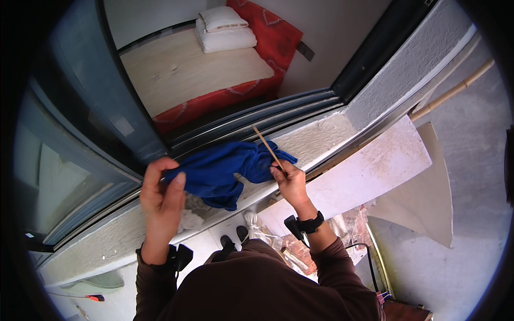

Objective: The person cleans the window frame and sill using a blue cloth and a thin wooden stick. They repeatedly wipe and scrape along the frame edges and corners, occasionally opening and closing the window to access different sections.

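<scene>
My right hand (290, 180) pinches a thin wooden stick (265, 143) near its lower end, and the stick slants up to the left over the window track. Below the stick, a crumpled blue cloth (225, 160) lies along the rough window sill (321, 134) and hangs a little over its front edge. At the cloth's left end is my left hand (160, 196), slightly blurred, with thumb and forefinger spread apart. A fold of cloth shows behind that gap; whether other fingers touch it is hidden.
Dark sliding window frames (132, 100) stand at left, beside the opening. Beyond the metal track (257, 116) are a bed (192, 76) and pillows (227, 34). A pale board (361, 172) and a bamboo pole (453, 92) lie at right. Plastic-wrapped material (261, 232) is near my shoes.
</scene>
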`<action>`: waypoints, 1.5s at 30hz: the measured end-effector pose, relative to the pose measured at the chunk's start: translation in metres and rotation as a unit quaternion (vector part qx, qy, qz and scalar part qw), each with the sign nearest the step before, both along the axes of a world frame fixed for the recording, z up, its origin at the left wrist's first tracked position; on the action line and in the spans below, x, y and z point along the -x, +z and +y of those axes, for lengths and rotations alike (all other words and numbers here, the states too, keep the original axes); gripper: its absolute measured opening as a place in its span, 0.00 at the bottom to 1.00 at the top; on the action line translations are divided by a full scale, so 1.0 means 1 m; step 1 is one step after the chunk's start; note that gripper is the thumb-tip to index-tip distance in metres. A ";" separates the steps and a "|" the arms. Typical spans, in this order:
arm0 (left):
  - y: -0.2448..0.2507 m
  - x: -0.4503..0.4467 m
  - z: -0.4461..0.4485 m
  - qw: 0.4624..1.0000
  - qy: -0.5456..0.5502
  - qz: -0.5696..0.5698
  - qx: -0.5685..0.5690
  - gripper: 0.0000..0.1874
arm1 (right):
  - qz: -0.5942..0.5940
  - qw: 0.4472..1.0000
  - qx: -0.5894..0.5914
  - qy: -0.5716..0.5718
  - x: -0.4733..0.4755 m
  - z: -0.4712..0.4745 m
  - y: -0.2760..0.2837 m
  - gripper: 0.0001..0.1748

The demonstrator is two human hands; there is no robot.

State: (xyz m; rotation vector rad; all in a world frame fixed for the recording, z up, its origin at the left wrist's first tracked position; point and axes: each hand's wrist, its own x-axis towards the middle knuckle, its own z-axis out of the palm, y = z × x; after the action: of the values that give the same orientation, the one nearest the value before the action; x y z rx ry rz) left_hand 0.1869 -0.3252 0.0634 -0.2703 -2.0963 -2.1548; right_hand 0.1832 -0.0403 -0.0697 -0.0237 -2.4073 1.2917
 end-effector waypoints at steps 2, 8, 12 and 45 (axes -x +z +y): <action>-0.001 -0.011 -0.024 0.998 0.047 0.006 0.042 0.10 | -0.002 0.998 0.046 -0.037 0.003 0.005 -0.001 0.06; -0.025 -0.037 -0.090 0.937 0.178 0.083 0.290 0.07 | 0.011 0.988 0.133 -0.073 0.012 0.009 0.029 0.10; -0.047 -0.036 -0.096 0.830 0.187 0.120 0.512 0.10 | 0.033 0.990 0.121 -0.066 0.029 0.010 0.035 0.12; 0.017 0.056 0.110 0.902 -0.071 0.133 0.405 0.06 | -0.011 0.957 0.287 0.030 0.021 0.110 0.059 0.05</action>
State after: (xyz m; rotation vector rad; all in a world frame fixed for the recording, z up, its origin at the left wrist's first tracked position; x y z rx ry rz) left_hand 0.1306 -0.2155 0.0800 -0.7535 -2.7199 -1.0721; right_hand 0.1621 0.0702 -0.0109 -0.1300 -1.9785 1.9816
